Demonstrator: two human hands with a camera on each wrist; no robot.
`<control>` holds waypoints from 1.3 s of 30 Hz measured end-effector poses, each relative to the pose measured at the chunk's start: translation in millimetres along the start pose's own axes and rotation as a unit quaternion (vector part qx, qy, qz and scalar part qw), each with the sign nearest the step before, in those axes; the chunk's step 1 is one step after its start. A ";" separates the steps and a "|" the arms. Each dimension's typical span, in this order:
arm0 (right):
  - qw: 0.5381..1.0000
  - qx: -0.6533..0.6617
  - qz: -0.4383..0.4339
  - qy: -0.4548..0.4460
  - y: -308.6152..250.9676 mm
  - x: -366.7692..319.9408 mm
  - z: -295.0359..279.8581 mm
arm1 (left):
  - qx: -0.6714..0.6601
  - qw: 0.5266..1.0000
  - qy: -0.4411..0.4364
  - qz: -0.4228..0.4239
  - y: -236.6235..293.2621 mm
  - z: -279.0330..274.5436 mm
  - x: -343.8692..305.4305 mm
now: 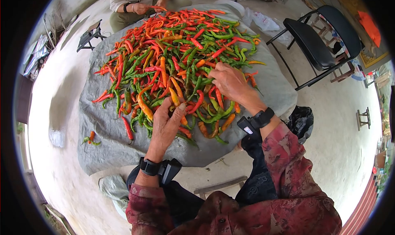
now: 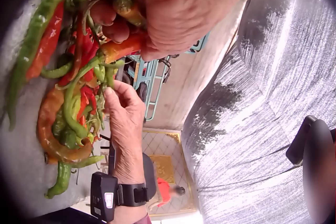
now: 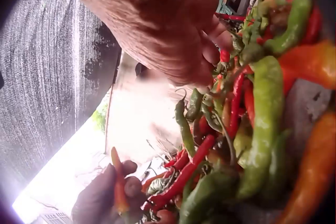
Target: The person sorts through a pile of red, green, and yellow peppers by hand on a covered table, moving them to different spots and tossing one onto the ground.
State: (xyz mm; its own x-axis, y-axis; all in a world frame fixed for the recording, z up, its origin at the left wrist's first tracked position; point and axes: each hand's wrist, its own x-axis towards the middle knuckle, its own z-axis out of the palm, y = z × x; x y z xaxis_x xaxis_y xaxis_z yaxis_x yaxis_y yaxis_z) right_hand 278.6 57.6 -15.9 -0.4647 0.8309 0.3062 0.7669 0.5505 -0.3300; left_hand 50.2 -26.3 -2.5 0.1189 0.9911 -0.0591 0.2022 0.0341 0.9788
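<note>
A broad heap of red, green and orange chili peppers point(image 1: 154, 66) lies on a grey cloth. At the heap's near edge my left hand point(image 1: 168, 121) grips an orange chili pepper point(image 1: 174, 97) between thumb and fingers. In the left wrist view a second, brownish-green pepper point(image 2: 128, 11) also sits within that hand. My right hand point(image 1: 231, 83) reaches into the heap's right side with bent fingers. Its thumb and forefinger come together at a green chili pepper point(image 2: 111, 74) in the left wrist view. In the right wrist view, the back of that hand point(image 3: 152, 19) hides most of its grip.
The grey cloth point(image 1: 101, 132) spreads beyond the heap, with a few small peppers point(image 1: 91, 138) at its left. Another person's hands point(image 1: 142, 8) work at the far edge. A black folding chair point(image 1: 312, 45) stands right, and a small stool point(image 1: 88, 35) stands left.
</note>
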 end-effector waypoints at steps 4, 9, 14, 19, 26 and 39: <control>0.995 0.092 0.005 0.044 -4.1 -0.4 -11.3 | -0.015 1.000 0.005 -0.004 -0.4 -4.7 -6.4; 0.953 0.269 0.063 -0.125 -6.6 -2.0 -27.4 | 0.003 1.000 0.003 0.026 -8.9 -4.6 -6.8; 0.807 0.495 0.249 -0.206 15.9 6.3 -19.1 | 0.013 0.999 0.000 0.030 -5.2 -1.9 -3.5; 0.795 0.547 0.251 0.073 21.7 19.0 -9.6 | 0.005 1.000 0.003 0.015 -3.2 -1.2 -2.3; 0.995 -0.072 -0.010 -0.062 -8.8 0.7 11.3 | 0.005 1.000 -0.001 0.022 -3.7 -1.5 1.5; 0.977 0.183 0.082 0.067 -9.6 4.7 -16.3 | -0.003 1.000 0.011 0.020 -2.7 -2.6 -0.5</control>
State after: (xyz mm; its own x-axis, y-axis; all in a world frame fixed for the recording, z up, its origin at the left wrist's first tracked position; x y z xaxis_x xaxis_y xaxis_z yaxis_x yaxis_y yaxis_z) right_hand 276.2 54.9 3.3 -0.2680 0.9060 0.3276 0.6060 0.4229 -0.6738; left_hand 47.1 -26.5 -4.5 0.1060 0.9942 -0.0163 0.1928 -0.0044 0.9812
